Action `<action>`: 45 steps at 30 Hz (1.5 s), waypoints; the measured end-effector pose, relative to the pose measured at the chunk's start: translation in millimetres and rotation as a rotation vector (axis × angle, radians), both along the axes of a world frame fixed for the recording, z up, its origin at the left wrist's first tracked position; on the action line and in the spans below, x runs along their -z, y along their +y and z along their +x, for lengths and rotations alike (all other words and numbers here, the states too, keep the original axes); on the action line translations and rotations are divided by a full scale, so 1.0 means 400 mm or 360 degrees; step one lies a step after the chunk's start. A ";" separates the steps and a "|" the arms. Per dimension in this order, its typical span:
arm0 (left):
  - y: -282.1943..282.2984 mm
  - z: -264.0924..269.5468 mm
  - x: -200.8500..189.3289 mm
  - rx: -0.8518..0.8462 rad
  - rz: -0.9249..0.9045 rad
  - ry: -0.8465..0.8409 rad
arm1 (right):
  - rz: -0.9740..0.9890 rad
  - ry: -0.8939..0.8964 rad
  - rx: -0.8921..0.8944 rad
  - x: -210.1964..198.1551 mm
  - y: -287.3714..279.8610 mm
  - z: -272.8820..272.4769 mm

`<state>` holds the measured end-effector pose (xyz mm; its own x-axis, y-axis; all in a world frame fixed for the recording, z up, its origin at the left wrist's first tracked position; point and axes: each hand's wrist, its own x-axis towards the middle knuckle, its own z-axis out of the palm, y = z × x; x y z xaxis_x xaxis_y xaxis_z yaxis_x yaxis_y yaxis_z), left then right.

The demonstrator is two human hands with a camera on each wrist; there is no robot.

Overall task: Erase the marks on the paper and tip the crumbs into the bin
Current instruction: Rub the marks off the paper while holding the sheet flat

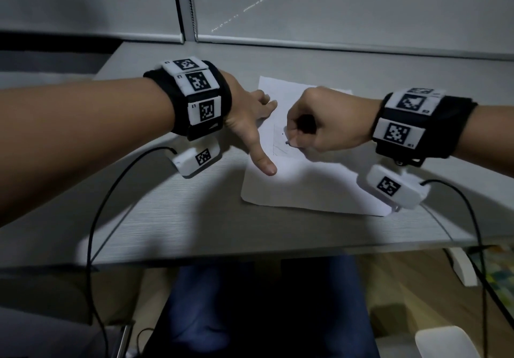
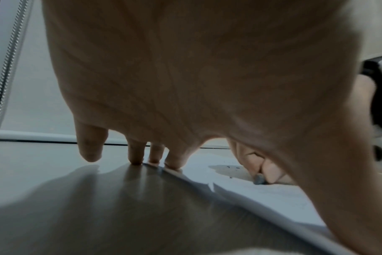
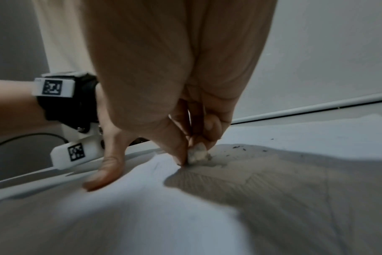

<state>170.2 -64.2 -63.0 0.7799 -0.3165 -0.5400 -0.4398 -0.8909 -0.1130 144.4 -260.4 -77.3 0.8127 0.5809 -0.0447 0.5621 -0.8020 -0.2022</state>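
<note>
- Pinching a small grey-smudged eraser [image 3: 197, 153], the right hand [image 1: 325, 121] presses it onto the white paper sheet [image 1: 311, 188].
- Left hand [image 1: 250, 124], fingers straight, pins the sheet's left edge near the grey desk [image 1: 167, 218]'s far edge.
- Dark crumbs [image 3: 238, 147] lie beside the eraser.

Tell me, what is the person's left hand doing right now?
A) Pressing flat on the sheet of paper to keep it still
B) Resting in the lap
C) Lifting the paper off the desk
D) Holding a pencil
A: the left hand lies spread with thumb and fingertips on the sheet of paper, which lies flat on the desk, while the right hand rubs an eraser on it.
</note>
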 end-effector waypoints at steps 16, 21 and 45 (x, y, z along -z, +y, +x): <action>0.004 0.006 0.008 -0.0014 -0.0052 0.0022 | 0.0004 0.0088 -0.0076 -0.007 0.004 -0.016; 0.005 -0.003 0.001 -0.0019 -0.0060 0.0012 | 0.0038 -0.0121 0.0075 0.005 0.012 0.073; 0.013 0.004 0.007 -0.0019 -0.0084 0.0065 | 0.0065 -0.0170 0.0142 0.012 0.040 0.096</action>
<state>171.8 -59.2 -65.7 0.7614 -0.3359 -0.5545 -0.4322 -0.9005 -0.0480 182.7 -244.4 -82.2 0.8602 0.5055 0.0669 0.5088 -0.8422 -0.1785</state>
